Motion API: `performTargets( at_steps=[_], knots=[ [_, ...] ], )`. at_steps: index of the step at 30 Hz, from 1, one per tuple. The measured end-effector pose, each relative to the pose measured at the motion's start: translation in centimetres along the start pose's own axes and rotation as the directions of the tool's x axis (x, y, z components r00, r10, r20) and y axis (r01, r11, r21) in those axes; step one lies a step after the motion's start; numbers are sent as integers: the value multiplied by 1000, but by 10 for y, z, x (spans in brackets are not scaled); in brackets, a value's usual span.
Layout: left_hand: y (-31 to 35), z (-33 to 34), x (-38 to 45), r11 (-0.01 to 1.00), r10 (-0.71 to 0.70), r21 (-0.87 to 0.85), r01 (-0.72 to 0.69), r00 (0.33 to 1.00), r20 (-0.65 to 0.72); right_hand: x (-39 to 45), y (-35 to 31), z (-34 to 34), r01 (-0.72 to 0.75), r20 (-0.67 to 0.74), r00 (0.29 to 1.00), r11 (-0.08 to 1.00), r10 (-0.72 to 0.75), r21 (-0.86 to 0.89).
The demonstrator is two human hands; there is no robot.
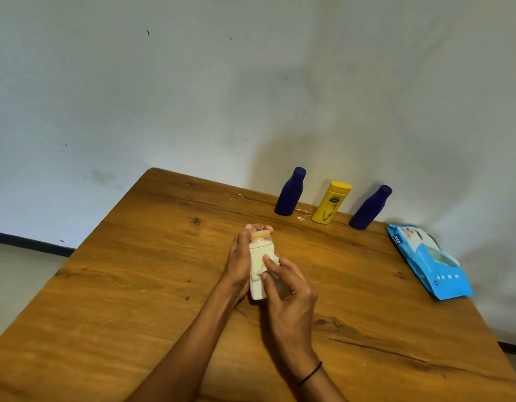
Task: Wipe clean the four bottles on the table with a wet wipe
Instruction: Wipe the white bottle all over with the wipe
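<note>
My left hand [240, 261] grips a small bottle with a yellow cap [262, 235] over the middle of the table, its fingertips at the cap. A white wet wipe [258, 274] is wrapped around the bottle's body, and my right hand [288, 288] presses it there with thumb and fingers. Along the far edge stand a dark blue bottle [290, 192], a yellow bottle [332, 202] and a second dark blue bottle [370, 208], all upright and apart from my hands.
A blue wet wipe pack [429, 262] lies near the right edge of the wooden table [134, 285]. A grey wall rises right behind the bottles. The floor shows at the left, beyond the table edge.
</note>
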State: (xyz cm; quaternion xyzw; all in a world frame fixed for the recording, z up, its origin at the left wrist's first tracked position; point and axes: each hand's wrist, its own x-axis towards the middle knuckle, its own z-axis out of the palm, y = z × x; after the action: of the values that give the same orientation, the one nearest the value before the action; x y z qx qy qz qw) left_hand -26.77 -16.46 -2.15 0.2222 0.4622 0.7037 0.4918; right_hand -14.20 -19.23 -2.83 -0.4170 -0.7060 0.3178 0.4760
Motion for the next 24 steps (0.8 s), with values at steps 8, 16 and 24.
performTargets(
  at_steps=[8,16,24],
  knots=[
    [0,1,-1,999,10,44,-13,997,83,24,-9,16,-71,-130,987,986,91,148],
    [-1,-4,3,989,95,109,-101,994,57,33,-2,10,-333,79,942,896,325,294],
    [-7,-2,5,988,125,84,-128,991,40,18,11,9,-334,198,933,927,300,172]
  ],
)
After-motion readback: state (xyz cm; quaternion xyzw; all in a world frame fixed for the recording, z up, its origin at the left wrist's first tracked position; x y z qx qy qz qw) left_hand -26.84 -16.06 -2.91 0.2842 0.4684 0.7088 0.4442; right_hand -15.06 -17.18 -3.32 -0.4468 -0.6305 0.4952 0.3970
